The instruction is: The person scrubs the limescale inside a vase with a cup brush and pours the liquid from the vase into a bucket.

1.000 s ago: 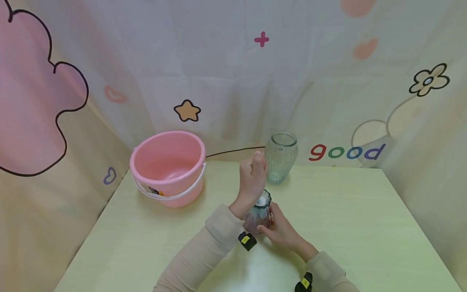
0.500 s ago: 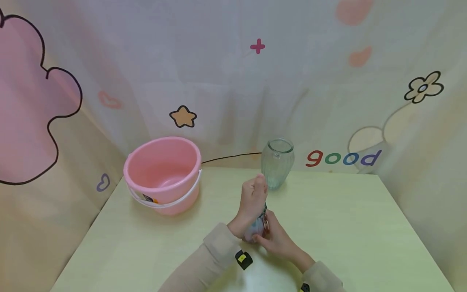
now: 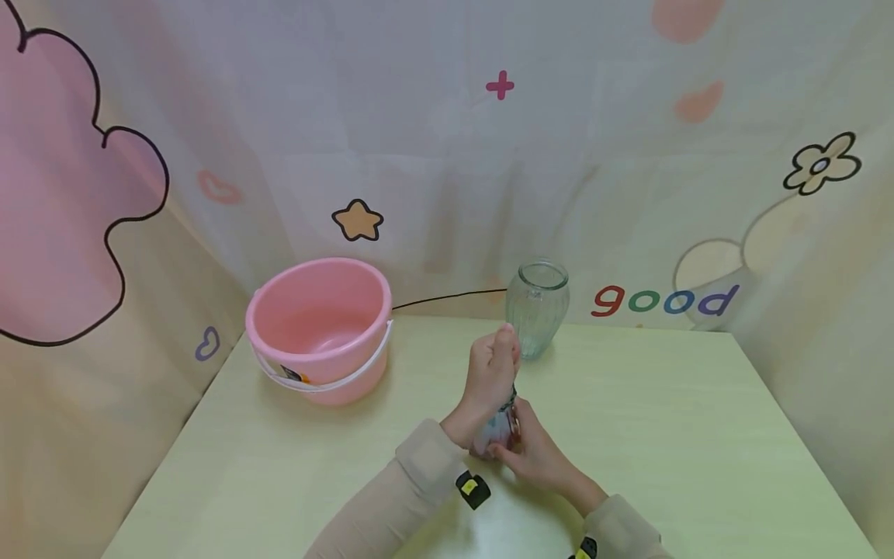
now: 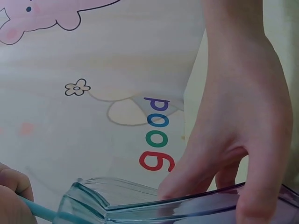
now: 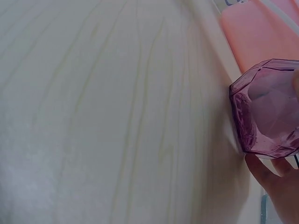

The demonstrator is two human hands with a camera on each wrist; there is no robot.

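A faceted glass vase, teal at the mouth and purple at the base, leans in front of me. My right hand grips its lower body, thumb on the near side. Above the mouth, my left hand is curled in a fist round the teal handle of what looks like a bottle brush, which runs into the vase's neck. A whitish mass shows through the glass in the left wrist view. The right wrist view shows the vase's purple base tipped toward that camera.
A pink bucket with a white handle stands at the left back of the pale table. A clear greenish ribbed glass vase stands at the back, just beyond my left hand. A printed curtain hangs behind the table.
My left fist has moved down toward the vase's mouth, and the white mass seen at the mouth has gone deeper inside. My right hand keeps its grip on the vase.
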